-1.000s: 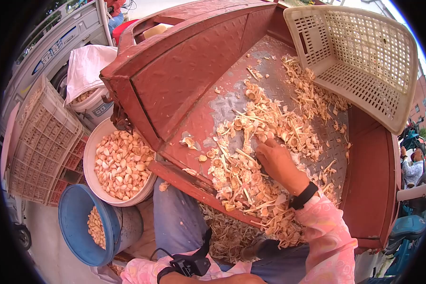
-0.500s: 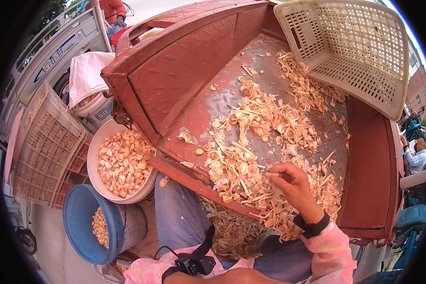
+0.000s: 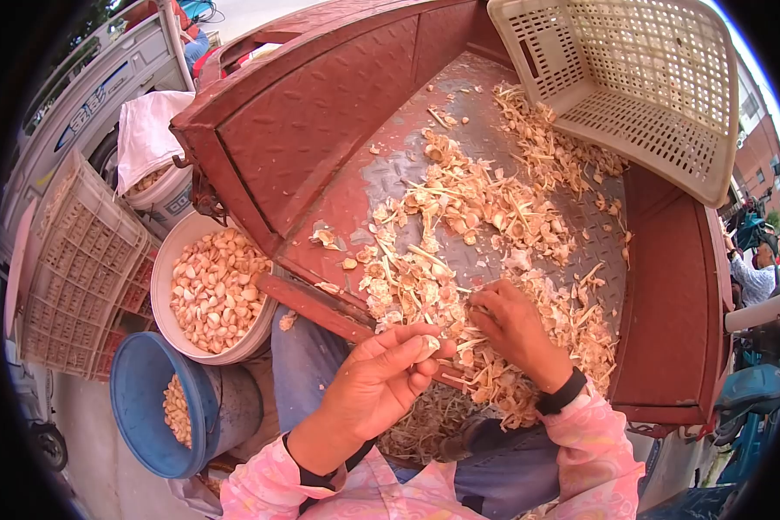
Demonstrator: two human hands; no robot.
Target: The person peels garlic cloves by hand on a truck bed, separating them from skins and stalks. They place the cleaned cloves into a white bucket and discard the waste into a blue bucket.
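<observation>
My left hand is raised over the near edge of the red metal cart bed, fingers curled around a pale garlic clove at its fingertips. My right hand meets it from the right, fingers pinched among the garlic pieces and stalks heaped on the bed. Both wrists wear dark bands and pink sleeves. A white bucket filled with peeled cloves sits to the left of my knee, and a blue bucket with fewer cloves stands below it.
An overturned cream plastic basket leans at the bed's far right corner. A plastic crate stands at the left, with a white sack and bucket behind it. Garlic skins litter the ground by my legs. A person sits at the far right.
My left hand has come up into view from below and closed on a clove. My right hand pulled back from the middle of the pile to the near edge, meeting the left.
</observation>
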